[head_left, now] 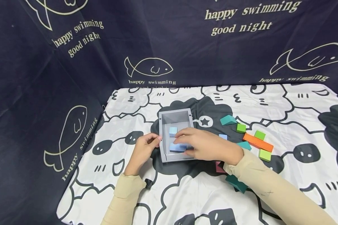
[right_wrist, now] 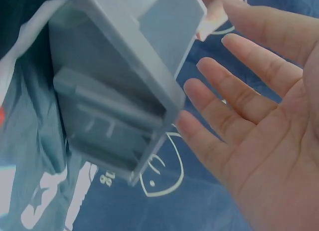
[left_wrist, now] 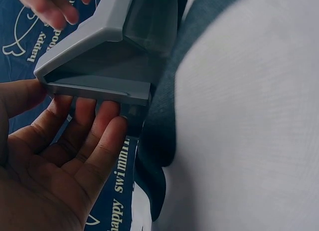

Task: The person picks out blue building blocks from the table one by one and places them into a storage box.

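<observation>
A grey open-topped box (head_left: 176, 117) stands on the patterned cloth, holding a light blue block (head_left: 173, 131) and a longer blue block (head_left: 176, 147). My left hand (head_left: 143, 150) grips the box's left wall, thumb at the rim and fingers against the outside, as the left wrist view shows. Over the right part of the box reaches my right hand (head_left: 205, 144), which partly covers that side. In the right wrist view the right hand's fingers (right_wrist: 244, 99) are spread and nearly straight beside the box, with nothing in them.
Right of the box lie an orange bar (head_left: 258, 142), a teal block (head_left: 228, 120), a green block (head_left: 241, 128) and a yellow-green block (head_left: 265, 155). A dark red block (head_left: 220, 167) and a dark teal block (head_left: 236, 183) lie by the right sleeve. A dark curtain (head_left: 214, 62) hangs behind.
</observation>
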Action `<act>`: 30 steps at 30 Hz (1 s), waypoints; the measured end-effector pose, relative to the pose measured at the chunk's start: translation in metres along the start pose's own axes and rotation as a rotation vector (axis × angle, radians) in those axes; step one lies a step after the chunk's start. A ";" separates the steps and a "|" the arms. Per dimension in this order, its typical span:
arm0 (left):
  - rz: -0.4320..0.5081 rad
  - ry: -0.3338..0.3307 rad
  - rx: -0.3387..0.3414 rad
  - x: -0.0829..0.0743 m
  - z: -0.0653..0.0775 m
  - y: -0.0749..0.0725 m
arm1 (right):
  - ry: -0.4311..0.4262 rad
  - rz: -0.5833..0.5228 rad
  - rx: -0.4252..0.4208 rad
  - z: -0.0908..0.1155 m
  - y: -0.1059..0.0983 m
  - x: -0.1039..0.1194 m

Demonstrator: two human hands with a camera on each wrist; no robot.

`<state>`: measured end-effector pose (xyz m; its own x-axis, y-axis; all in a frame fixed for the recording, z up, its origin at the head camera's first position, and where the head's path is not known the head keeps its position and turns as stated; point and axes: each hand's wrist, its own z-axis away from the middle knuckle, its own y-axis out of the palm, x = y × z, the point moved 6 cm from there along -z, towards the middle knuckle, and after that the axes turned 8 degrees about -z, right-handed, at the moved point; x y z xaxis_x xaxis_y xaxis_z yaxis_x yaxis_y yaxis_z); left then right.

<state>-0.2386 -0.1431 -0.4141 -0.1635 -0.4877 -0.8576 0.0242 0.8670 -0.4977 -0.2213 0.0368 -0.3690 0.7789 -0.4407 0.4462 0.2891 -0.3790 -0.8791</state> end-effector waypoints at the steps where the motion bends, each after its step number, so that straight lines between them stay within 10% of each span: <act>1: -0.001 0.001 0.000 0.005 -0.002 0.001 | 0.006 0.001 -0.007 0.003 -0.003 -0.001; 6: -0.001 0.006 -0.003 0.030 -0.009 0.005 | 0.033 -0.004 -0.060 0.019 -0.017 -0.008; 30: 0.005 0.001 0.007 0.029 -0.009 0.006 | 0.259 0.010 -0.087 0.088 -0.030 -0.072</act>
<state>-0.2517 -0.1513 -0.4408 -0.1645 -0.4834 -0.8598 0.0319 0.8686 -0.4944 -0.2368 0.1513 -0.3893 0.6100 -0.6339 0.4755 0.2245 -0.4372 -0.8709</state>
